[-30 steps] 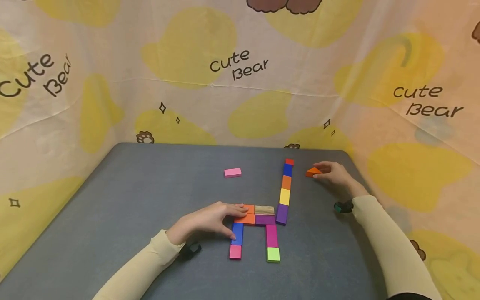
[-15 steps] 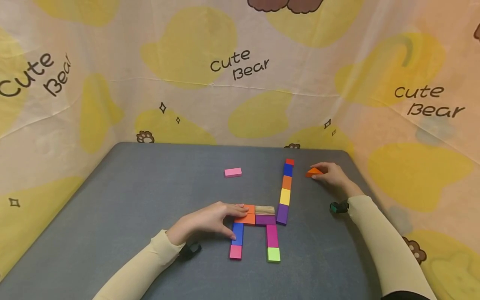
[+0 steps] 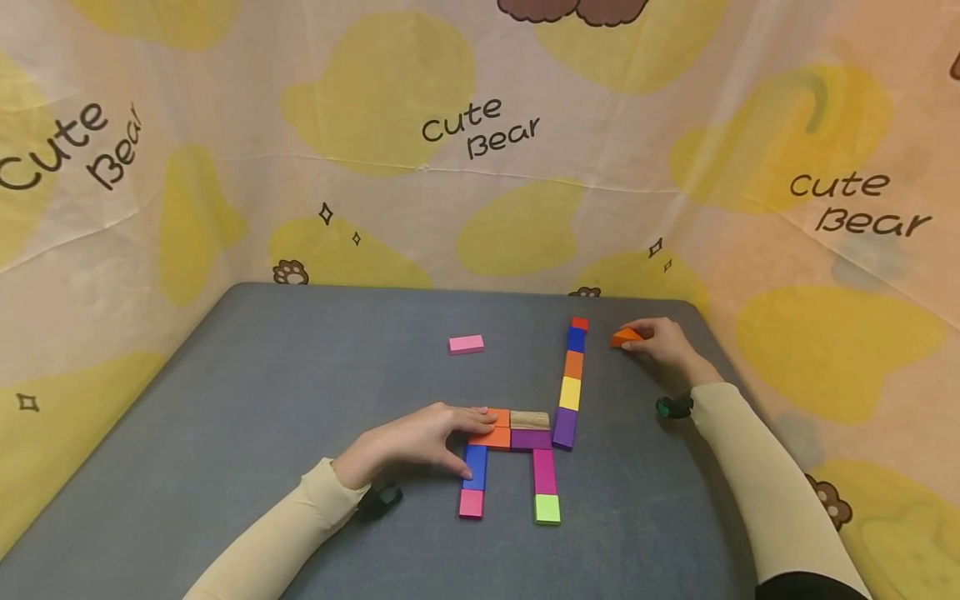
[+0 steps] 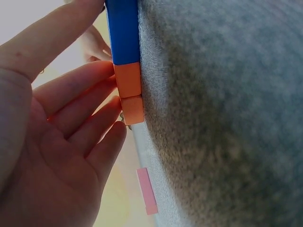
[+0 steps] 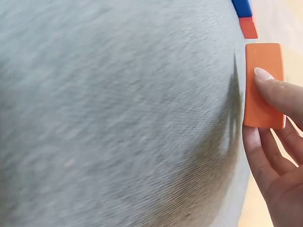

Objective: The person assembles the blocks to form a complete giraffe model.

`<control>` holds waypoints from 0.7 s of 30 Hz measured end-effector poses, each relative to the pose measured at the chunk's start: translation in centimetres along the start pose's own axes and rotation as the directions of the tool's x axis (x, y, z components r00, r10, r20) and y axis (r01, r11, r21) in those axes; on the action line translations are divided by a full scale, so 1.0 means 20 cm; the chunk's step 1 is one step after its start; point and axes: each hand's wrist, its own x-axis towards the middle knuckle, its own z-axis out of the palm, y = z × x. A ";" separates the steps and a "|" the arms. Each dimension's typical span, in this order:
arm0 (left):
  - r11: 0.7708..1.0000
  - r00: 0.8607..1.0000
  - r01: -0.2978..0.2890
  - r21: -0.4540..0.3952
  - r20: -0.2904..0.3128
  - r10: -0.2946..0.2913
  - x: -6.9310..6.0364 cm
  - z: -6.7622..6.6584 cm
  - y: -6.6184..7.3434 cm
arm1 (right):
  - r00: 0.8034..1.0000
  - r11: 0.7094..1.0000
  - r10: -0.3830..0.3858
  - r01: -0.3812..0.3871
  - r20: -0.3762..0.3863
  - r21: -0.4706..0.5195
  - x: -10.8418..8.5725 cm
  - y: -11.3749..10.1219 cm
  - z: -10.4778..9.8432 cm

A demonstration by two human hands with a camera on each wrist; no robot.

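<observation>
My right hand pinches an orange triangular block between thumb and fingers at the back right of the table. In the right wrist view the thumb presses the broad face of that orange block; whether it touches the table I cannot tell. My left hand lies with extended fingers over two orange blocks, its thumb at a blue block. The left wrist view has its fingertips against the orange blocks. A wood-toned block and a purple block adjoin them.
From the purple block a row of yellow, orange, blue and red blocks runs backward. Pink, magenta and green blocks lie in front. A lone pink block lies behind. Printed cloth surrounds the grey table.
My right hand shifts slightly backward with the orange triangular block, and its wrist swings a little left. The left hand and the laid blocks stay where they were.
</observation>
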 end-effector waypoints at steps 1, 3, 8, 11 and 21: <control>1.000 1.000 -0.002 0.004 -0.001 0.002 0.00 0.00 0.00 | 1.000 1.000 0.003 -0.003 -0.004 0.001 0.01 -0.01 0.00; 1.000 1.000 -0.004 0.012 -0.004 0.004 0.00 0.00 0.00 | 1.000 1.000 0.010 -0.010 -0.009 0.001 0.03 -0.02 -0.01; 1.000 1.000 -0.002 0.020 -0.006 0.003 0.00 0.00 0.01 | 0.999 1.000 0.030 -0.030 -0.014 0.001 0.08 -0.05 -0.01; 1.000 1.000 0.002 0.020 -0.002 -0.002 0.00 0.00 0.01 | 0.999 0.999 0.038 -0.038 -0.013 0.009 0.10 -0.07 0.00; 1.000 1.000 -0.005 0.012 -0.002 0.005 0.00 0.00 0.00 | 0.999 0.999 0.045 -0.045 0.004 0.011 0.15 -0.10 0.03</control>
